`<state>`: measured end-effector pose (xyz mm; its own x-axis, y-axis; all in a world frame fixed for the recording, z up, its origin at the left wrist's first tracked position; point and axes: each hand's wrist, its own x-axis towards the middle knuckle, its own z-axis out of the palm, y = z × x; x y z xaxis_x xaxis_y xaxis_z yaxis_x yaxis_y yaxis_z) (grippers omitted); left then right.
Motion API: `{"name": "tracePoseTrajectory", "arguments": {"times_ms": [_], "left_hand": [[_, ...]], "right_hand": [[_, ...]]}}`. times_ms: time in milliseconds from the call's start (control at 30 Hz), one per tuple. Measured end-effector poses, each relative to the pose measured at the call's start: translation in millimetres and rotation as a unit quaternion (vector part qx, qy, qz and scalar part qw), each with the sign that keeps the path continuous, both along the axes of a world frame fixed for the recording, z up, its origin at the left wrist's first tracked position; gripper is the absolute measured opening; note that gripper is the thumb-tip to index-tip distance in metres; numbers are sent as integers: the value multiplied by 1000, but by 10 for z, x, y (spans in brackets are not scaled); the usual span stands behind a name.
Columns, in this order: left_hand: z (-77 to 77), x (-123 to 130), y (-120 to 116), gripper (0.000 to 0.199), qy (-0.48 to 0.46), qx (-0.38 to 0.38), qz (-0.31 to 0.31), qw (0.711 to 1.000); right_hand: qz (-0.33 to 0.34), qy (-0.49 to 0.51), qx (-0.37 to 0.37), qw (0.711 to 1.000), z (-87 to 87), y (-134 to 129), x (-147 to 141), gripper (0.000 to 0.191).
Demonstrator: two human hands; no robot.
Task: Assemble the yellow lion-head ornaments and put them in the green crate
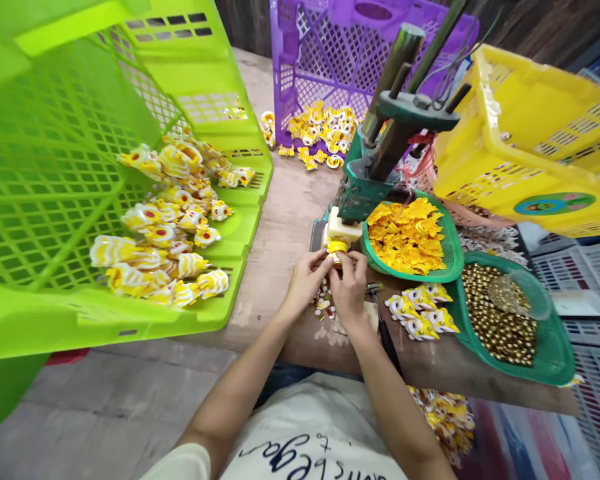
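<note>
Both hands meet at the cream block point(344, 228) under the green hand press point(367, 180). My left hand point(307, 275) has its thumb and fingers closed on the left side of a small yellow and white piece point(337, 248). From the right, my right hand point(349, 279) pinches the same piece, its fingers bent. The piece sits against the front of the block, partly hidden by fingertips. Small white and red bits point(323, 303) lie beside my hands. To the right are a hammer point(387, 337) and several yellow and white fish-like pieces point(421, 312).
A lime-green crate point(237, 267) with striped pieces stands left, a purple crate point(285, 80) behind. Right are a green basket point(409, 272) of yellow parts, a green tray point(557, 347) of gold beads with a clear bowl point(535, 297), and a yellow crate point(535, 167).
</note>
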<state>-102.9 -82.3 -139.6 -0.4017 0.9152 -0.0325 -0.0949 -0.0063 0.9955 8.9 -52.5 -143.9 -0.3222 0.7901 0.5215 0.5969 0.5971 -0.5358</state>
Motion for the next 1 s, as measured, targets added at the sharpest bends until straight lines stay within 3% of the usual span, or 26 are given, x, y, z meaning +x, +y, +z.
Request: {"name": "tracePoseTrajectory", "arguments": {"times_ms": [100,200,367,500,700,900,1000], "left_hand": [[-49,2,33,39,8,-6,-35,999],[-3,-11,88,37,43,-12,-39,998],[73,-50,77,28,244,-38,-13,969],[69,-40,36,24,335,-40,-2,941],[125,-71,65,25,398,-36,28,916],[130,-58,-2,26,421,-73,-23,904],[193,-137,-22,29,445,-112,-19,888]], "right_hand": [[-1,20,23,1000,36,75,12,26],[4,47,65,997,112,160,4,16],[-13,40,72,997,158,202,-10,7],[-22,41,46,998,152,196,-18,9],[-46,52,46,997,187,287,-29,14],[-25,10,31,999,62,244,-13,18],[-1,-1,22,1000,53,194,127,17]]}}
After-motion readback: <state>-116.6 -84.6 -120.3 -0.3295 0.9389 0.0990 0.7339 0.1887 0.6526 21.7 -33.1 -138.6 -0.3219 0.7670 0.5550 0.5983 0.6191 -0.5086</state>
